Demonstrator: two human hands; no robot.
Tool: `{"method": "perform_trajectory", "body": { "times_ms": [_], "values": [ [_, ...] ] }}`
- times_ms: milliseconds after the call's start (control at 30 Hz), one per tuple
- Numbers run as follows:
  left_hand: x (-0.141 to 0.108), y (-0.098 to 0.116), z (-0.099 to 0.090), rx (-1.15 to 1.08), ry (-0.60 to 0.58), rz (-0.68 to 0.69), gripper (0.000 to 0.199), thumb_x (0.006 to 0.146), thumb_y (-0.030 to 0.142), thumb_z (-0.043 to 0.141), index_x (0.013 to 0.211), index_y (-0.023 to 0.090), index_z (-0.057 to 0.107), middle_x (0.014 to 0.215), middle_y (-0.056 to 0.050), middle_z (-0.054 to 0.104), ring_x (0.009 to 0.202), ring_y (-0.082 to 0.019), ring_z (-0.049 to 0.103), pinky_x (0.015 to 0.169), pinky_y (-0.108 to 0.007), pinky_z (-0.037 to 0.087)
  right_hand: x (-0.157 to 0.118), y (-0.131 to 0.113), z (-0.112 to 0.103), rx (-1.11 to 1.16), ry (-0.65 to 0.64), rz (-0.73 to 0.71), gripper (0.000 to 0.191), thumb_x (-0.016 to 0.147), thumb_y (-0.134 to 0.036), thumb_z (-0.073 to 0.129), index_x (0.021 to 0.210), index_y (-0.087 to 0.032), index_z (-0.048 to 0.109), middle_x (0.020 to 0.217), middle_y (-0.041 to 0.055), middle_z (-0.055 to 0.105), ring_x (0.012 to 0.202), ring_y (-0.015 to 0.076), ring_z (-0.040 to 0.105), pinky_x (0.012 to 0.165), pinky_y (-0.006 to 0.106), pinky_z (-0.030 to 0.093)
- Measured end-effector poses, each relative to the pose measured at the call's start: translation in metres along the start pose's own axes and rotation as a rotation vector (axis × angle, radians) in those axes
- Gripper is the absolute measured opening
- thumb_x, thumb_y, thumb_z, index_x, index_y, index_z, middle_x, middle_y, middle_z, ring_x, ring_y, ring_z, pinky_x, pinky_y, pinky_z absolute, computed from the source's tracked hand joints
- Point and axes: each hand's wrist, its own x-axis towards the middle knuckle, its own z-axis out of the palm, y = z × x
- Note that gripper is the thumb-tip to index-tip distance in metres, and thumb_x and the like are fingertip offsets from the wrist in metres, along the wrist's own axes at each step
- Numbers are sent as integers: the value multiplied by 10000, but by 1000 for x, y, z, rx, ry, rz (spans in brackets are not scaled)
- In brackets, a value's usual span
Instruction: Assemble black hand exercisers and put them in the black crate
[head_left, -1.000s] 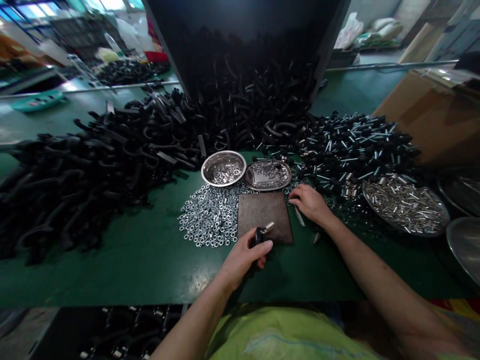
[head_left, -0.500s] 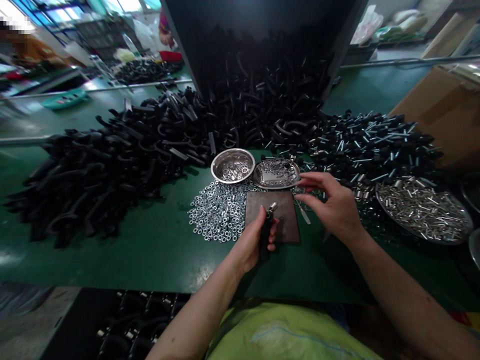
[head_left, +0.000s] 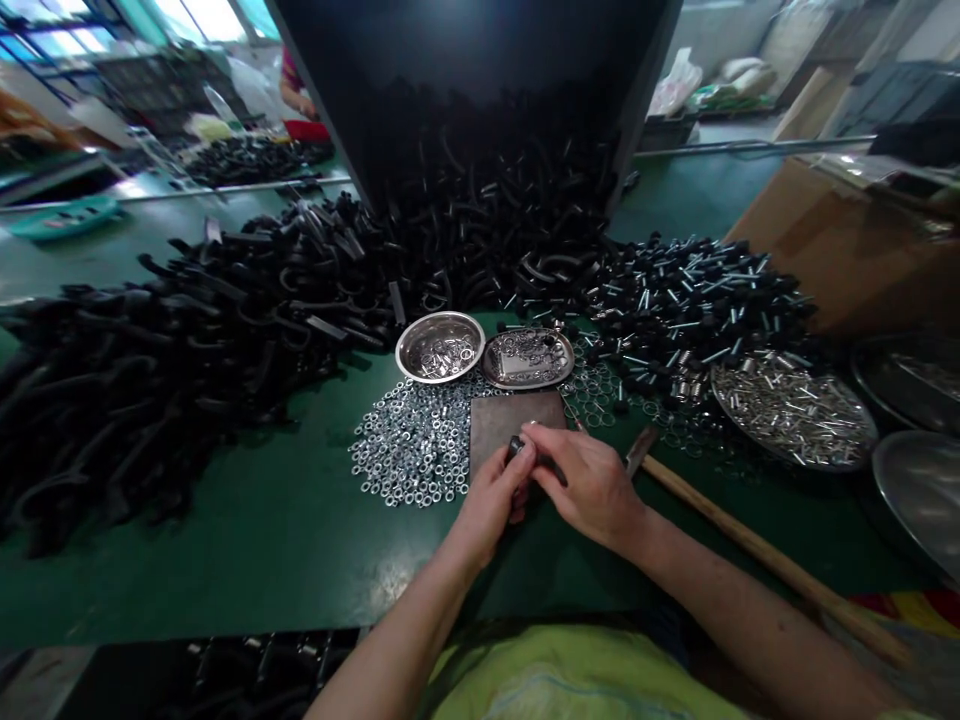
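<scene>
Apparently both hands [head_left: 547,485] pinch a black knob [head_left: 516,447].

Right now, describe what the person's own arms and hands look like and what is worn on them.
Both forearms are bare to the bottom edge of the picture: no sleeves, gloves, watch or rings show on the left hand or right hand. Below them lies a yellow-green fabric garment with a pale print.

A green worktable [head_left: 225,540] fronts bright windows [head_left: 202,15], seemingly daylit, at far left.
</scene>
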Motion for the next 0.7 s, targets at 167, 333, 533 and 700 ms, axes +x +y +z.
{"method": "perform_trajectory", "body": {
  "times_ms": [167, 333, 533, 700],
  "values": [
    [0, 0, -10, -23, -35, -118, 422, 780, 570, 585, 805, 157, 501, 609, 68, 327, 460, -23, 254, 394, -133, 137, 33, 60, -22, -58, -248, 158, 193, 893, -199, 503, 1013, -201, 654, 991, 32, 706, 909, 157, 642, 834, 288, 490],
    [-1, -3, -16, -198, -72, -139, 480, 753, 575, 624, 901, 122, 566, 656, 45, 386, 494, -21, 307, 395, -117, 175, 63, 138, -31, -615, -388, 284, 389, 834, -17, 408, 1066, -199, 661, 1070, 86, 663, 984, 227, 567, 766, 317, 463],
    [7, 1, -20, -473, -20, -222, 612, 783, 707, 440, 814, 113, 582, 633, 7, 456, 475, -52, 359, 378, -142, 247, 62, 139, -40, -646, -373, 208, 402, 811, -7, 379, 1097, -132, 632, 1076, 157, 603, 1012, 275, 540, 725, 350, 473],
    [17, 8, -24, -740, 22, -221, 360, 863, 414, 446, 645, 137, 517, 541, 6, 435, 442, -73, 363, 404, -173, 299, 45, 78, -46, -198, -61, 159, 215, 834, -163, 550, 1031, -159, 638, 1074, 96, 619, 961, 217, 599, 828, 349, 508]
  ]
}}
